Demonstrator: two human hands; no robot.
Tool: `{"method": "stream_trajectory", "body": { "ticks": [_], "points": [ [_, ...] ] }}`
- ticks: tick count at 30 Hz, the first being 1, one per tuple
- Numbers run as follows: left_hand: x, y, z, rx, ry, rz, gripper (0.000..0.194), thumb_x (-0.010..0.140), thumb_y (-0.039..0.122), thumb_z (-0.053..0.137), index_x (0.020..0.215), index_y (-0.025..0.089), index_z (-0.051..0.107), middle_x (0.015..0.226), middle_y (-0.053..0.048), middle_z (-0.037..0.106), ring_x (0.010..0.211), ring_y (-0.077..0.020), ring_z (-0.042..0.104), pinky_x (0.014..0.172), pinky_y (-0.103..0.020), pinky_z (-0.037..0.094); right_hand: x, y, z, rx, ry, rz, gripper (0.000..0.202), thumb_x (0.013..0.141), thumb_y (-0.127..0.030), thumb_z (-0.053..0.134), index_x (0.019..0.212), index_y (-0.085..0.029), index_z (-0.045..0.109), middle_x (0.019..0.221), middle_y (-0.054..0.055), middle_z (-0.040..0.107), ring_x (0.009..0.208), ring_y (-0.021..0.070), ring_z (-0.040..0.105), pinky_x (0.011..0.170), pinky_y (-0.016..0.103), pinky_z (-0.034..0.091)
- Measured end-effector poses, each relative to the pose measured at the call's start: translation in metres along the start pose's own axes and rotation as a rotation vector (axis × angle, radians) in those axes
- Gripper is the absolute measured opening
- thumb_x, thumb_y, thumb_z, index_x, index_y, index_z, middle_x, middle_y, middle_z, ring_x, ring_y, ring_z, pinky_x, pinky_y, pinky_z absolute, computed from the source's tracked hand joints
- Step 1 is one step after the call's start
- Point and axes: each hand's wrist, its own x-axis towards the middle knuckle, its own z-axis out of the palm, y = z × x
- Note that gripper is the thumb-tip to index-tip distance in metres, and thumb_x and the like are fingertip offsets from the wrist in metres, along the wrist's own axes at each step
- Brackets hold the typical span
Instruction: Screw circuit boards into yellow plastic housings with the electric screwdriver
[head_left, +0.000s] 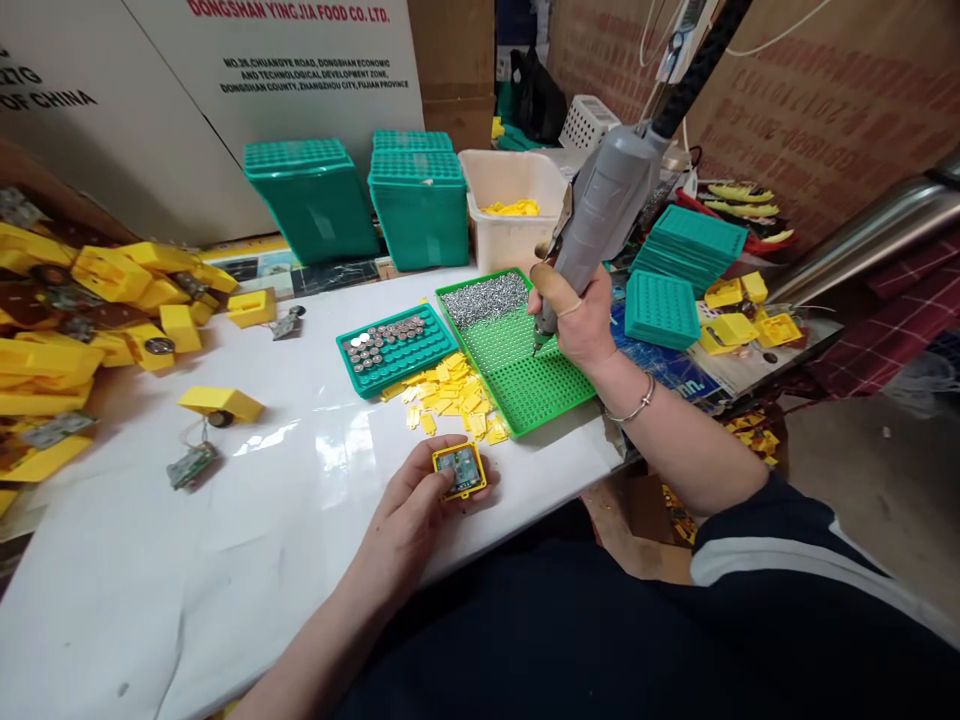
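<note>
Between the thumb and fingers of my left hand (pixel 420 495) is a small yellow plastic case (pixel 459 472), its open side up with a green circuit board inside. My right hand (pixel 585 320) is wrapped round a grey electric screwdriver (pixel 600 205) whose tip points down. That tip is over a bright green perforated tray (pixel 536 390), with many small silver screws (pixel 484 298) heaped at its far end. Left of it lies a teal tray (pixel 405 368) partly filled with round button cells (pixel 367 350). Loose yellow plastic pieces (pixel 457 390) are spread between the trays and my left hand.
Yellow cases with wired boards pile up at the left (pixel 112 300); a yellow case (pixel 221 402) and its dangling board (pixel 191 465) lie nearer. Teal tray stacks (pixel 311 200) and a white bin (pixel 510 240) line the back. More teal trays (pixel 664 310) stand at right.
</note>
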Motion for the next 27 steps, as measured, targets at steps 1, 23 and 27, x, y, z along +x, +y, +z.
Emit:
{"method": "stream_trajectory", "body": {
  "ticks": [1, 23, 27],
  "points": [
    [0.000, 0.000, 0.000, 0.000, 0.003, 0.001, 0.033, 0.081, 0.030, 0.062, 0.111, 0.017, 0.057, 0.100, -0.010, 0.072, 0.099, -0.0275, 0.068, 0.092, -0.047, 0.051, -0.001, -0.001, 0.000, -0.008, -0.005, 0.005, 0.041, 0.078, -0.063, 0.060, 0.092, -0.025, 0.054, 0.067, -0.002, 0.058, 0.058, 0.0134, 0.057, 0.062, 0.031, 0.053],
    [0.005, 0.000, 0.000, -0.082, -0.028, 0.005, 0.032, 0.077, 0.024, 0.062, 0.107, 0.014, 0.057, 0.094, -0.009, 0.071, 0.090, -0.0251, 0.070, 0.084, -0.041, 0.054, -0.070, -0.082, 0.035, 0.514, -0.353, 0.011, 0.042, 0.074, -0.069, 0.058, 0.079, -0.028, 0.049, 0.065, -0.003, 0.048, 0.053, 0.0140, 0.052, 0.055, 0.033, 0.049],
    [0.006, -0.002, -0.001, -0.089, -0.062, 0.029, 0.030, 0.077, 0.023, 0.062, 0.106, 0.015, 0.060, 0.097, -0.008, 0.070, 0.089, -0.0234, 0.068, 0.086, -0.043, 0.054, -0.086, -0.076, 0.045, 0.324, -0.440, 0.045, 0.053, 0.076, -0.077, 0.045, 0.075, -0.025, 0.050, 0.074, 0.003, 0.053, 0.072, 0.0183, 0.059, 0.072, 0.037, 0.055]
  ]
}}
